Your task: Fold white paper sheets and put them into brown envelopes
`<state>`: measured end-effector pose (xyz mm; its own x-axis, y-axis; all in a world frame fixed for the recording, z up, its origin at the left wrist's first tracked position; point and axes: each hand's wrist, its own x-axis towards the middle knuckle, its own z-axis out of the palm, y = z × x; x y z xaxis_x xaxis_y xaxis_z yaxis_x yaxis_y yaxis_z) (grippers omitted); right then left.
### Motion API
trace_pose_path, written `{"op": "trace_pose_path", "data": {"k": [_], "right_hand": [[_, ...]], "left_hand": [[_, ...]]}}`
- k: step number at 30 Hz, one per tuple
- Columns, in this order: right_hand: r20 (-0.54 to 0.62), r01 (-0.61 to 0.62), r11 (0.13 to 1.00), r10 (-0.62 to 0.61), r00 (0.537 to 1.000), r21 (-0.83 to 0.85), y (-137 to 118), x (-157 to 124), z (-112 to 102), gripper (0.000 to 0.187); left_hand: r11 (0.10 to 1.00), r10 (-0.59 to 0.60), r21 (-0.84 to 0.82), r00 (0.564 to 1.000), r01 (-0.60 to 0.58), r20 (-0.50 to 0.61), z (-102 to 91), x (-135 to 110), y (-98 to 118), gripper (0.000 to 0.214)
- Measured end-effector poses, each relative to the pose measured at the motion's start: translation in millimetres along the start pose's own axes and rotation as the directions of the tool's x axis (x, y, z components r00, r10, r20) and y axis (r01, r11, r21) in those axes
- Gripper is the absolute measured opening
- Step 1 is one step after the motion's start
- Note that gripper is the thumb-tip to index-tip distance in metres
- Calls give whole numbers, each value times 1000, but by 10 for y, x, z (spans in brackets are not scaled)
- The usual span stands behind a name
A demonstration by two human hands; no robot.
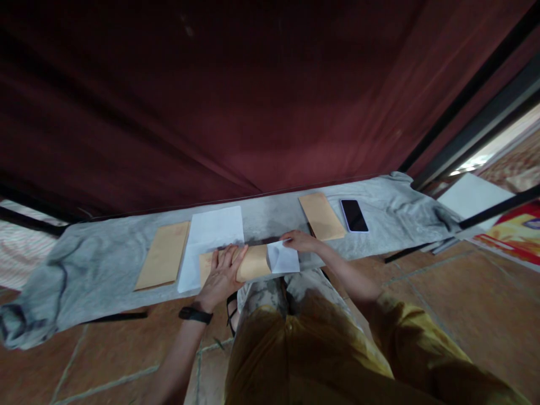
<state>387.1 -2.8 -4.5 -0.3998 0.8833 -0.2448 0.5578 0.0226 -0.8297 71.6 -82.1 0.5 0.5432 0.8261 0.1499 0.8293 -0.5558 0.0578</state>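
A brown paper envelope (256,262) lies across the near edge of the cloth-covered bench, with a folded sheet of white paper (283,257) sticking out of its right end. My left hand (223,274) presses flat on the envelope's left part, fingers spread. At the paper's upper right corner, my right hand (298,241) pinches the sheet between thumb and fingers. Under and behind the envelope lie white sheets (216,225) with a crease across them. How far the paper reaches inside the envelope is hidden.
Another brown envelope (163,256) rests to the left, and one more envelope (321,216) to the right. Beside that is a phone (354,215) with a dark screen. A grey cloth (101,259) covers the narrow bench. A dark red curtain (253,112) hangs behind, between metal posts.
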Motion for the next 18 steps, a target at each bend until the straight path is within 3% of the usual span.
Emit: {"op": "trace_pose_path", "data": {"k": [3, 5, 8, 12, 18], "right_hand": [[-113, -47, 937, 91, 989, 347, 98, -46, 118, 26], [-178, -45, 872, 150, 972, 487, 184, -136, 186, 27], [-130, -111, 692, 286, 949, 713, 320, -335, 275, 26], [-62, -160, 721, 270, 961, 674, 403, -539, 387, 19], [-147, -121, 847, 227, 963, 518, 328, -514, 560, 24]], "left_hand": [[1000, -3, -10, 1000, 3, 8, 23, 1, 3, 98], [999, -22, -26, 1000, 23, 8, 31, -7, -10, 99], [997, -59, -48, 998, 59, 1, 35, -22, -33, 102], [998, -42, -55, 999, 43, 21, 56, -7, -26, 105], [995, -35, -89, 996, 42, 77, 93, 95, 42, 115]]}}
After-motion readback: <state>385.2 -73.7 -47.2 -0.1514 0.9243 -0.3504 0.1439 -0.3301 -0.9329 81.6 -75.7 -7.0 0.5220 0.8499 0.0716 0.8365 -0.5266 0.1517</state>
